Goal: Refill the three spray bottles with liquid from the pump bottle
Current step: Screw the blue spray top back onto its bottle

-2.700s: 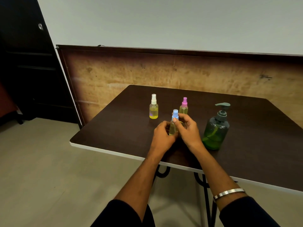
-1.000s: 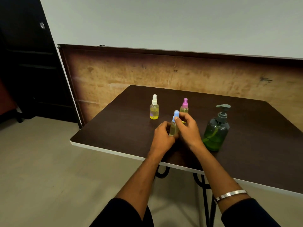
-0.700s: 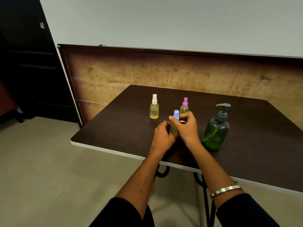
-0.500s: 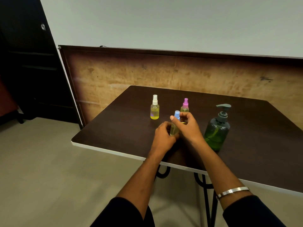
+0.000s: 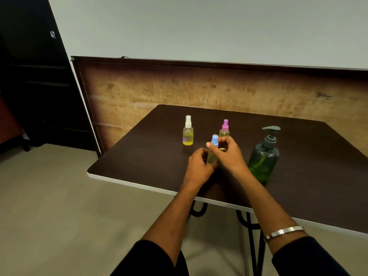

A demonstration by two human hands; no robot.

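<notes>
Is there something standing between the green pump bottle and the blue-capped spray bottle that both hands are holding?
Only the right hand itself lies between the blue-capped bottle and the pump bottle; no other object does.

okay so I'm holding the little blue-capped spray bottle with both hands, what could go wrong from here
1. The blue-capped spray bottle already holds yellowish liquid; with the left hand on its body and the right hand at the cap, a tilt while opening could spill some.
2. The pink-capped spray bottle stands just behind your right hand, so a knuckle could topple it.
3. The green pump bottle stands close beside your right forearm and could be bumped.
</notes>
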